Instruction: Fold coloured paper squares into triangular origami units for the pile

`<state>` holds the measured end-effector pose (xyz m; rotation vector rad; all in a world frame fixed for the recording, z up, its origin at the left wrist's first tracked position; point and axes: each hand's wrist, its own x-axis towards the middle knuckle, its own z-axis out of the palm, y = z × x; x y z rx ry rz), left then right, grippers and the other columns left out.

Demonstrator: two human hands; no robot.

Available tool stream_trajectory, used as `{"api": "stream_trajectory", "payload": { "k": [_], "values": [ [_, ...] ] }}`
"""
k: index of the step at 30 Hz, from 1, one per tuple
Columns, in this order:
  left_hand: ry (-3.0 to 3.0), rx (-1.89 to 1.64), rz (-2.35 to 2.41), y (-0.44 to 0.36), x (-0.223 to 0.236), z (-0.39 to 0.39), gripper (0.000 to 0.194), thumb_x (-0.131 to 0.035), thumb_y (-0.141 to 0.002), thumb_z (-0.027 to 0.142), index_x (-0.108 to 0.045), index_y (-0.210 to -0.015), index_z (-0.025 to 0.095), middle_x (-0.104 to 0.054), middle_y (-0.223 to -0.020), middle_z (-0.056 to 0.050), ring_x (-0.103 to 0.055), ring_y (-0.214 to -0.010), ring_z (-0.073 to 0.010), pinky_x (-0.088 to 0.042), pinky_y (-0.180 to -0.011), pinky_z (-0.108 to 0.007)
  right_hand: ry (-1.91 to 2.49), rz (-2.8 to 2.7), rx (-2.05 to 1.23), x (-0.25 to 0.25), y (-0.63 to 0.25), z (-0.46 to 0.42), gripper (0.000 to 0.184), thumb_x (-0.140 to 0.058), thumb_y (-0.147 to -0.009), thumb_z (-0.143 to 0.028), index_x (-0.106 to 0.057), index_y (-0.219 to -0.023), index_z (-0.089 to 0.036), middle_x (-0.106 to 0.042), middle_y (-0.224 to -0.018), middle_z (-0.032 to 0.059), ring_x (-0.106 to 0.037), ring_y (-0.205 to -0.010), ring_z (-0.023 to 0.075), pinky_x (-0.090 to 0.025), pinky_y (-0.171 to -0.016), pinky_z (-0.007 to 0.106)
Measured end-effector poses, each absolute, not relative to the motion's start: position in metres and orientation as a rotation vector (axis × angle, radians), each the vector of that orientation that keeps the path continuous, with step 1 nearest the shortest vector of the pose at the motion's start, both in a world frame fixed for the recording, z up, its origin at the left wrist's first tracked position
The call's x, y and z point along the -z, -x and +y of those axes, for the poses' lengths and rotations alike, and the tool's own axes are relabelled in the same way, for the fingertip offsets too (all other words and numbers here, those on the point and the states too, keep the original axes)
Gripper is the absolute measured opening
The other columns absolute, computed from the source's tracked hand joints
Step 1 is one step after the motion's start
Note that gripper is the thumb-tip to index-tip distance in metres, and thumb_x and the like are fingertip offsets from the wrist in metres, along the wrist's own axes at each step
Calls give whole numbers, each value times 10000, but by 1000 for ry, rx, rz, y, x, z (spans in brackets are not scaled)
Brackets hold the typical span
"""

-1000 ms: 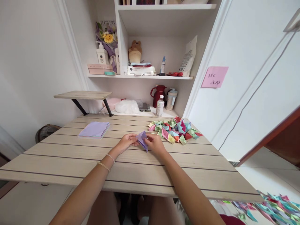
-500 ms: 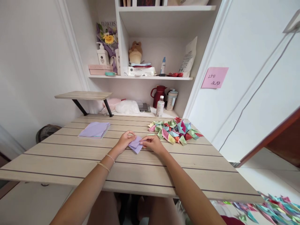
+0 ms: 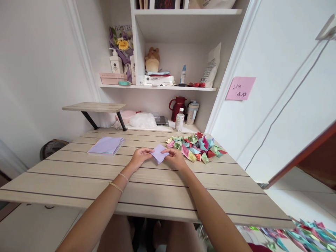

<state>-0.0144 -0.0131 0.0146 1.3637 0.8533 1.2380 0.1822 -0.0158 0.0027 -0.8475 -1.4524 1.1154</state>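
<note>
Both my hands hold one small folded lilac paper just above the wooden table. My left hand pinches its left edge and my right hand pinches its right edge. A stack of lilac paper sheets lies to the left of my hands. Immediately right of my right hand sits a pile of folded paper pieces in green, pink, blue and red.
Behind the table stand a plastic bottle, a red jug and a clear bag. A raised wooden shelf sits at the back left. More folded pieces lie low at the right. A pink note sticks on the wall.
The lilac paper was turned in my hands, pressed lower toward the table, then lifted slightly and held flatter between both hands. My hands stayed in about the same place.
</note>
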Motion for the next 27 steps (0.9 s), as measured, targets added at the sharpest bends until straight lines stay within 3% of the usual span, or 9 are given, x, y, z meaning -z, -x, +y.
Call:
{"api": "stream_trajectory", "payload": {
  "k": [4, 9, 14, 17, 21, 24, 27],
  "values": [
    [-1434, -1180, 889, 20, -14, -10, 329, -762, -518, 298, -693, -777, 107, -700, -788, -95, -633, -731, -205, -485, -748, -350, 859, -1519, -1117, -5, -186, -16, 241, -684, -571, -275, -697, -793, -183, -680, -844, 44, -613, -752, 185, -477, -722, 320],
    [-1528, -1234, 961, 21, -16, -9, 254, -737, -553, 329, -688, -696, 126, -692, -709, -72, -619, -665, -183, -492, -663, -292, 893, -1492, -1108, -11, -188, -19, 276, -694, -593, -395, -689, -752, -170, -668, -692, 37, -600, -609, 161, -491, -624, 300],
    [-1393, -1230, 871, 16, -15, -11, 334, -699, -612, 349, -599, -855, 143, -658, -650, -26, -601, -566, -138, -501, -567, -268, 850, -1368, -1185, -10, -182, -21, 395, -653, -632, -460, -592, -918, -194, -618, -596, 0, -588, -532, 152, -497, -558, 299],
    [-1345, -1224, 860, 15, -13, -11, 320, -684, -627, 346, -589, -855, 142, -654, -683, -29, -606, -584, -133, -508, -584, -272, 825, -1351, -1152, -8, -181, -20, 347, -625, -659, -452, -578, -900, -207, -610, -615, -5, -578, -521, 140, -491, -552, 295],
    [-1354, -1206, 866, 14, -13, -12, 292, -655, -651, 348, -639, -833, 120, -664, -827, -73, -622, -704, -155, -507, -665, -288, 883, -1449, -1058, -7, -182, -19, 284, -610, -673, -409, -643, -849, -188, -639, -786, 41, -571, -613, 141, -480, -603, 288],
    [-1404, -1168, 838, 13, -14, -13, 321, -651, -660, 343, -642, -891, 121, -658, -932, -99, -621, -803, -183, -495, -738, -320, 957, -1550, -962, -5, -184, -19, 400, -674, -620, -355, -639, -982, -188, -641, -816, 33, -557, -647, 143, -463, -618, 281],
    [-1492, -1199, 827, 11, -12, -14, 406, -727, -581, 278, -619, -940, 121, -643, -998, -115, -607, -877, -201, -472, -796, -332, 998, -1648, -850, -5, -184, -20, 483, -687, -620, -338, -612, -1074, -194, -644, -838, 30, -548, -646, 140, -450, -623, 282]
  ]
}}
